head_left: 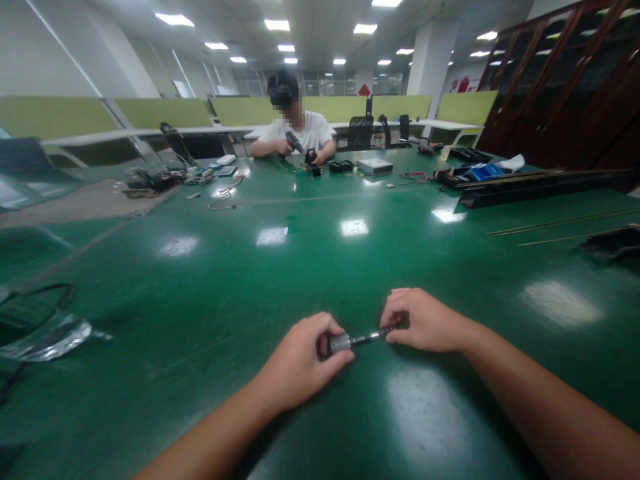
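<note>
Low over the green table, my left hand (314, 357) has its thumb and fingers closed around a short grey metal cylinder (341, 344). A thin shiny shaft (367, 338) extends from the cylinder toward the right. The far end of that shaft looks dark and ridged in a spiral, like a drill bit. My right hand (423, 321) pinches this ridged end between thumb and fingers. The fingertips partly cover it. Cylinder and shaft lie in one line, roughly level, between my two hands. Their exact kind cannot be made out.
Across the green table (310, 267), a person (300, 133) holds a power drill (295, 141) over a black part. A pale box (375, 165) stands beside them. Cables and tools lie far left, a silvery bag (50, 340) nearer left. Long black bars (540, 190) and thin rods lie right.
</note>
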Demonstrator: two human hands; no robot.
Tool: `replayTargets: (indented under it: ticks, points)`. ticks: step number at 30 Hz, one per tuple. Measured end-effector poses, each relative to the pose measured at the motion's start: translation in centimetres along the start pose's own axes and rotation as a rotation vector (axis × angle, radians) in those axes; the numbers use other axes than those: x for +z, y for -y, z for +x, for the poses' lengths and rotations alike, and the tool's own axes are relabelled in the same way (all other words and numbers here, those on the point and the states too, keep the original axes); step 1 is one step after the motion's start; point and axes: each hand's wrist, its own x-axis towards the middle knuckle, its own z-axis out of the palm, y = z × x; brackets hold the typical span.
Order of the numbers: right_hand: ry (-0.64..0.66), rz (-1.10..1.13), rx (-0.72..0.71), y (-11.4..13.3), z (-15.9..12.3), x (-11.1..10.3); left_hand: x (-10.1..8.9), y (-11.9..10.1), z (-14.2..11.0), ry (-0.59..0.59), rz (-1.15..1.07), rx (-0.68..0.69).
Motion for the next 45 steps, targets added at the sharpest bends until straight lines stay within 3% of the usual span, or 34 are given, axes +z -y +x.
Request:
replayTargets:
  ticks: [6,15,45]
  points:
    - [0.012,0.043,-0.004,0.5,0.2,0.3,0.1,0.0,0.0,-0.002,0.001,0.005]
    - [-0.117,0.060,-0.115,2.4,1.5,4.2,0.2,0.1,0.2,-0.010,0.010,0.009]
    - [-0.103,0.091,-0.128,2.2,1.2,4.0,0.1,0.0,0.2,0.012,0.026,0.029]
